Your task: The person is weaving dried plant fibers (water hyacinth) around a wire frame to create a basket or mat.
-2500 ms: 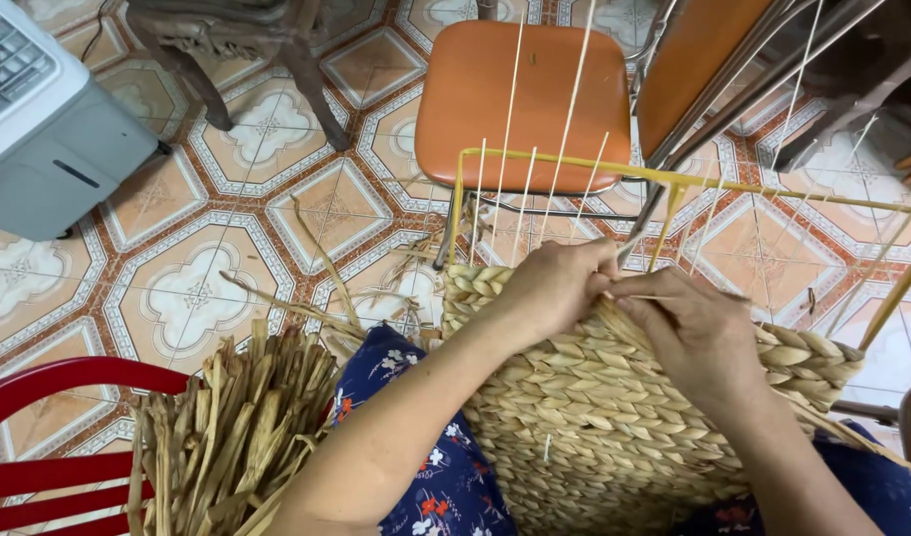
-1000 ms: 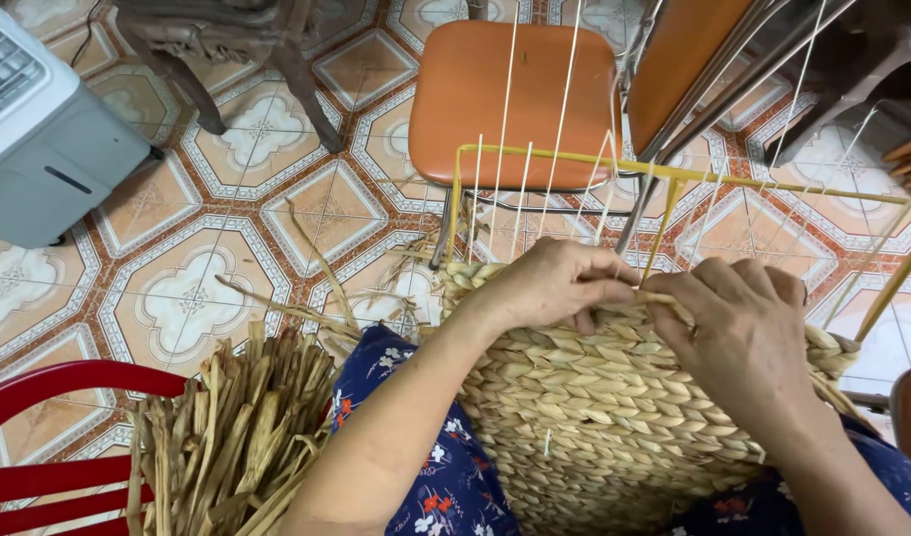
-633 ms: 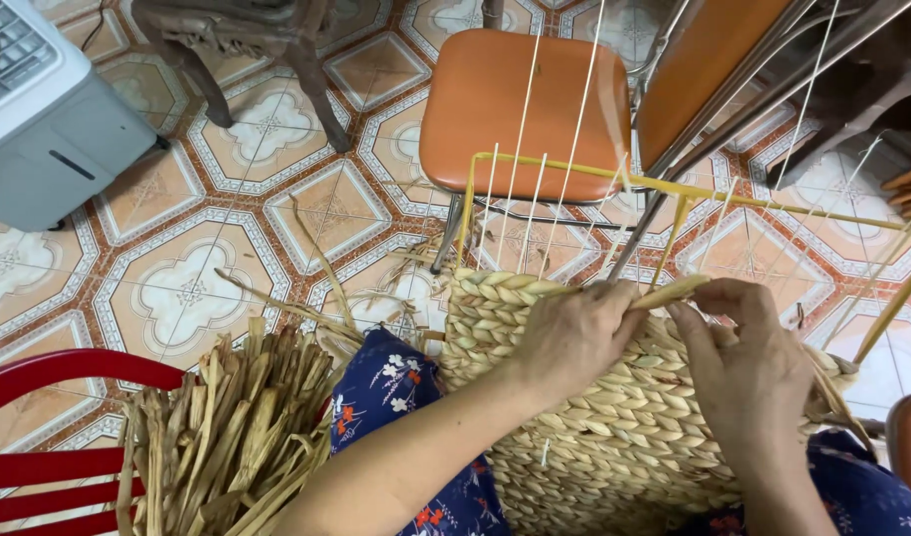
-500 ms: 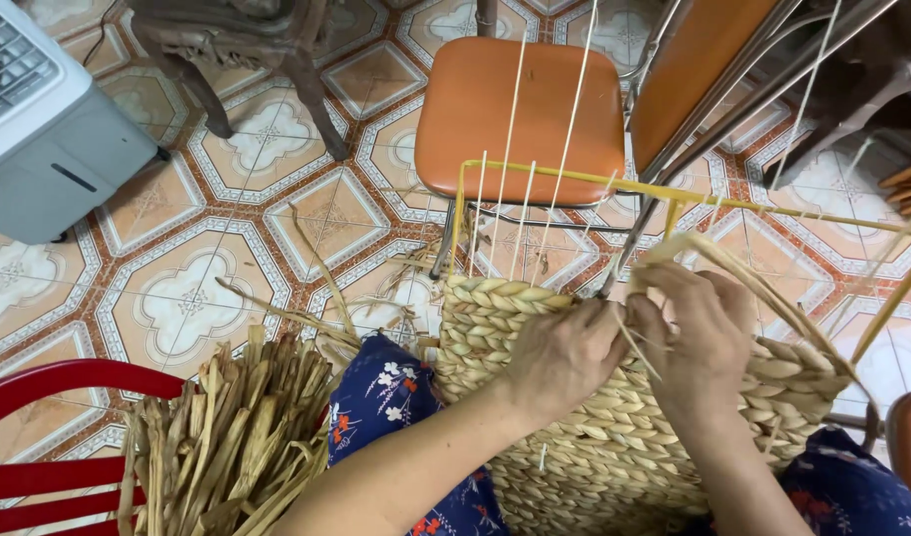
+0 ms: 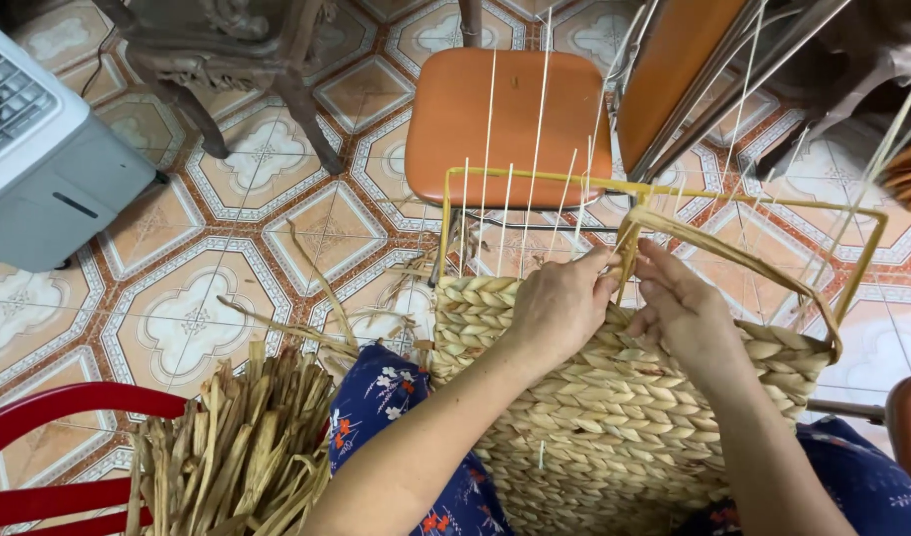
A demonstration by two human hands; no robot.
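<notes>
A half-woven straw basket (image 5: 614, 407) rests on my lap, built on a yellow wire frame (image 5: 535, 177) with thin upright strings. My left hand (image 5: 560, 303) presses on the top woven row and pinches a dried straw strand (image 5: 733, 253) beside an upright. My right hand (image 5: 684, 308) grips the same strand just to the right. The strand loops up and arcs over to the basket's right edge.
A bundle of dried straw (image 5: 237, 457) lies at lower left on a red chair (image 5: 48, 447). An orange-seated stool (image 5: 510, 109) stands behind the frame, a grey fan unit (image 5: 43, 159) at far left, dark wooden furniture legs (image 5: 237, 69) on the patterned tile floor.
Both hands shifted along the top row. The straw strand has been pulled up between the uprights and now arcs out to the right.
</notes>
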